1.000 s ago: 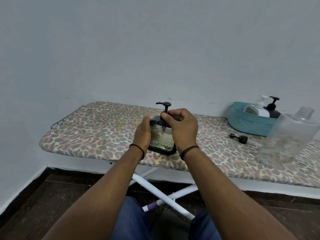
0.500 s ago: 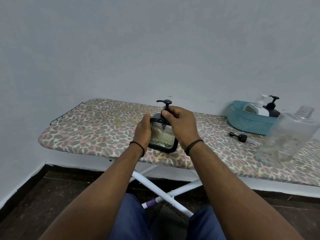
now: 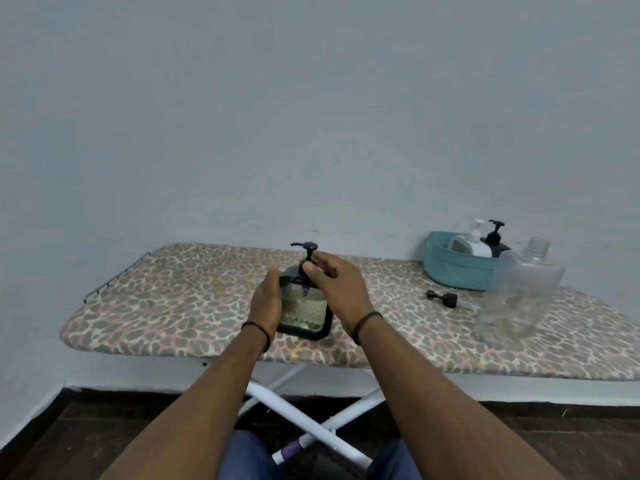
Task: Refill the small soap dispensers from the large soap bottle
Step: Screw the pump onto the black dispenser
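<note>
While gripped, square textured-glass dispenser [image 3: 304, 308], leopard-print board [image 3: 180, 306]

Bare forearms, no sleeves. Thin black band on left wrist [image 3: 257, 332], another on right wrist [image 3: 366, 323]. Blue trousers [image 3: 247, 457].

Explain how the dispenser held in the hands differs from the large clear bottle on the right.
The square dispenser has a black frame and a black pump on top; the large clear bottle is colourless and its neck is open, with no cap. The dispenser is smaller, the bottle bigger. The left hand holds the dispenser's side and the right hand pinches its pump collar; nothing touches the bottle. Both stand upright on the ironing board.
</note>
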